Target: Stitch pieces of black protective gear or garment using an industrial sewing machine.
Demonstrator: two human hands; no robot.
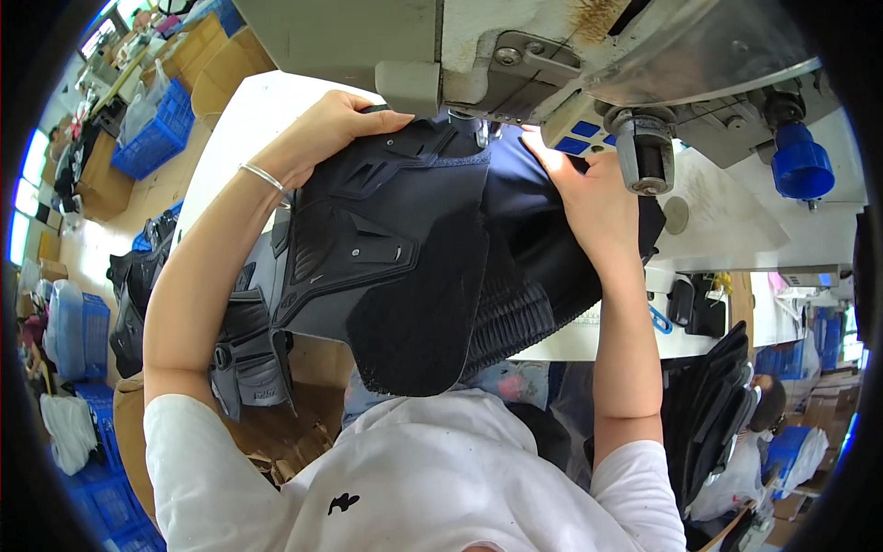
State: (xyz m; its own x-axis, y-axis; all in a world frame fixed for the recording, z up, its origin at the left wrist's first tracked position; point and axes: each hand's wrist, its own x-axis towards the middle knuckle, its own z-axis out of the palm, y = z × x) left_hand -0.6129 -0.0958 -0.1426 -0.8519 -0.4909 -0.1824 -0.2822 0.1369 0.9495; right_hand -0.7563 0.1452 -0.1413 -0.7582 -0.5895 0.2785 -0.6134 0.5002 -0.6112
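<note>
A black padded fabric piece (pixel 409 267) with moulded panels, small metal studs and a ribbed elastic section hangs over the front of the sewing table. My left hand (pixel 340 129) is closed on its upper left edge, thumb along the top. My right hand (pixel 589 189) rests over the smooth dark fabric at its upper right and grips it, the fingertips partly hidden by the machine. Between my hands, the upper edge lies under the sewing machine's (pixel 515 69) presser foot (pixel 482 133). The needle itself cannot be made out.
Grey and black padded pieces (pixel 253 354) hang by my left arm, over a cardboard box. More black pieces (pixel 713 414) are stacked at the right. Blue crates (pixel 156 133) stand at the far left. A blue thread cone holder (pixel 802 166) hangs from the machine; blue-handled scissors (pixel 659 319) lie beyond my right forearm.
</note>
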